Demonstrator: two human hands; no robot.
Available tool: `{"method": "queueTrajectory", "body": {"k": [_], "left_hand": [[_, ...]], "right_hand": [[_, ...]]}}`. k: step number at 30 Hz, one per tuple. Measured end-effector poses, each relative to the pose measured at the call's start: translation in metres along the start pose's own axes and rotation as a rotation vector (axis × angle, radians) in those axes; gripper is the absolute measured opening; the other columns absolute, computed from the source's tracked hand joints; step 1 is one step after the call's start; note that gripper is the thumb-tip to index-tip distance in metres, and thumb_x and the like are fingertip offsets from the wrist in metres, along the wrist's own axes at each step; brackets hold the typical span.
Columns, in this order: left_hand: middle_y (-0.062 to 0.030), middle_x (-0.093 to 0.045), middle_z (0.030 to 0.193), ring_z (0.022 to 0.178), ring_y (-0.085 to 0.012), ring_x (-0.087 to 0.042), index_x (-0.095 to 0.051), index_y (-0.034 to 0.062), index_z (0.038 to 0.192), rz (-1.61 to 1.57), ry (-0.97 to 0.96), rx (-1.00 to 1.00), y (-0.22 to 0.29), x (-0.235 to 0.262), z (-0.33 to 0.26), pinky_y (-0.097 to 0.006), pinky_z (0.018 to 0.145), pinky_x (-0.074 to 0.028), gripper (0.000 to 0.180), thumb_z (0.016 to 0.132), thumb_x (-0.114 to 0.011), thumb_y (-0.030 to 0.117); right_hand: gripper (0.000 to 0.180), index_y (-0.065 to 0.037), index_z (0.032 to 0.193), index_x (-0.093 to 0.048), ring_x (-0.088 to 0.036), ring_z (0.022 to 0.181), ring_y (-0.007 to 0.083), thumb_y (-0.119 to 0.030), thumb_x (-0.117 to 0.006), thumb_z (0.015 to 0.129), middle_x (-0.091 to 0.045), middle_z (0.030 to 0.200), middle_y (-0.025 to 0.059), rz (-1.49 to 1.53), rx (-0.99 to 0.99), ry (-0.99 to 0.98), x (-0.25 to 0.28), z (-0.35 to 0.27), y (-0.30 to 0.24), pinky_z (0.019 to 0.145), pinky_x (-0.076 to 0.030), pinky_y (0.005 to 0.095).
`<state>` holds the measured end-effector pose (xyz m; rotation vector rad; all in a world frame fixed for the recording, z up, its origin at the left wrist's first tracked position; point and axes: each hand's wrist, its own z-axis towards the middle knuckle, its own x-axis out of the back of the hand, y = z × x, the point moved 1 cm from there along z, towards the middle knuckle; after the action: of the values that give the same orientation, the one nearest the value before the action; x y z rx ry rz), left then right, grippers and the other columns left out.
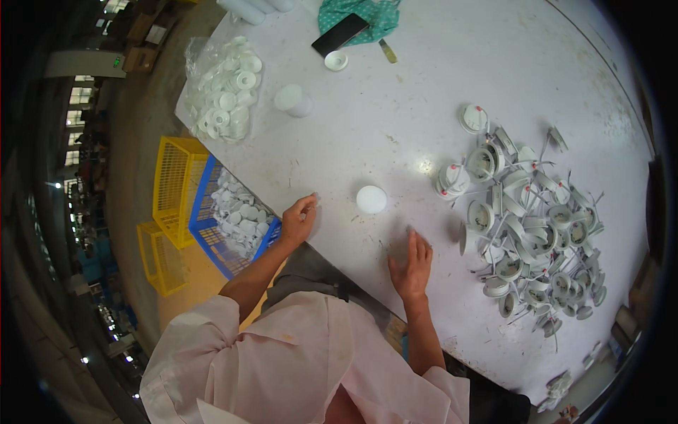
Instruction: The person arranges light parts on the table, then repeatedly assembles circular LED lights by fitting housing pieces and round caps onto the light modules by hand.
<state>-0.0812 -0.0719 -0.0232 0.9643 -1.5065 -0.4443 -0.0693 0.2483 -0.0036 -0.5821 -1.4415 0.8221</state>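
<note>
At the middle of the frame, a round white piece (371, 200), flat on a pale tabletop (339, 152), between two bare hands and apart from both. Just left of centre, at the table's edge, the left hand (298, 220), fingers bent, tips drawn in toward the thumb; impossible to say from this view whether pinching anything. Below and right of the piece, the right hand (412, 267), fingers loosely extended and slightly parted, pointing up the frame.

Across the right of the frame, a large heap of white round fixtures (544, 240), tumbled at many angles, with wires trailing among them. At the heap's upper left, a stack of fixtures (453, 181) with red tips; above, near the heap, a single fixture (473, 119).

Left of the left hand, a blue basket (200, 191) of small white parts (240, 212), beside a yellow basket (176, 173), with a smaller yellow crate (158, 261) below. In the upper left, a clear bag of white rings (229, 92); to its right, a white cylinder (292, 99). At the top of the frame, a dark phone (340, 34) partly on a green dotted cloth (381, 18), a white ring (336, 61) just below. Along the bottom, a pale pink shirt (282, 353).
</note>
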Motion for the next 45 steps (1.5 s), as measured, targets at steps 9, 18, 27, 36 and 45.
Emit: {"method": "queueTrajectory", "body": {"k": [9,18,27,36,45], "left_hand": [[-0.0153,-0.060,0.123,0.107,-0.0269,-0.060,-0.061,0.0021,0.110,0.257,0.223,-0.474,-0.051,0.051,0.062,-0.034,0.092,-0.047,0.030,0.080,-0.059,0.000],[-0.0170,-0.058,0.127,0.112,-0.0297,-0.058,-0.061,0.0020,0.107,-0.244,0.288,-0.470,-0.084,0.053,0.094,-0.036,0.094,-0.046,0.027,0.080,-0.060,0.001],[-0.0140,-0.059,0.125,0.110,-0.0314,-0.058,-0.060,0.0044,0.106,-0.222,0.276,-0.596,-0.105,0.074,0.095,-0.037,0.092,-0.047,0.027,0.079,-0.061,0.004],[-0.0197,-0.059,0.121,0.111,-0.0348,-0.055,-0.058,0.0002,0.105,0.008,0.450,-0.604,-0.137,0.126,0.142,-0.042,0.094,-0.043,0.031,0.075,-0.062,0.000],[-0.0196,-0.057,0.124,0.120,-0.0324,-0.051,-0.057,0.0014,0.103,0.065,0.360,-0.577,-0.132,0.132,0.141,-0.042,0.100,-0.037,0.029,0.074,-0.061,0.001]], "right_hand": [[0.083,-0.005,0.132,-0.048,-0.058,0.093,0.0291,0.000,-0.082,0.056,-0.067,0.102,0.0102,-0.098,0.196,0.105,-0.068,0.062,-0.009,0.076,-0.048,0.0387],[0.073,-0.012,0.129,-0.056,-0.055,0.096,0.0212,0.004,-0.081,0.062,-0.062,0.104,0.0078,-0.015,0.042,0.149,-0.101,0.084,-0.016,0.086,-0.049,0.0300],[0.067,-0.013,0.132,-0.054,-0.058,0.099,0.0217,-0.006,-0.080,0.070,-0.058,0.106,0.0091,-0.055,-0.095,0.170,-0.179,0.116,-0.079,0.090,-0.051,0.0327],[0.057,-0.007,0.133,-0.051,-0.063,0.092,0.0231,-0.008,-0.069,0.079,-0.064,0.107,0.0129,-0.120,0.102,0.159,-0.243,0.176,-0.105,0.082,-0.052,0.0338],[0.037,-0.005,0.117,-0.063,-0.060,0.095,0.0230,-0.007,-0.060,0.080,-0.066,0.104,0.0096,0.077,-0.026,0.374,-0.217,0.254,-0.096,0.086,-0.049,0.0348]]}}
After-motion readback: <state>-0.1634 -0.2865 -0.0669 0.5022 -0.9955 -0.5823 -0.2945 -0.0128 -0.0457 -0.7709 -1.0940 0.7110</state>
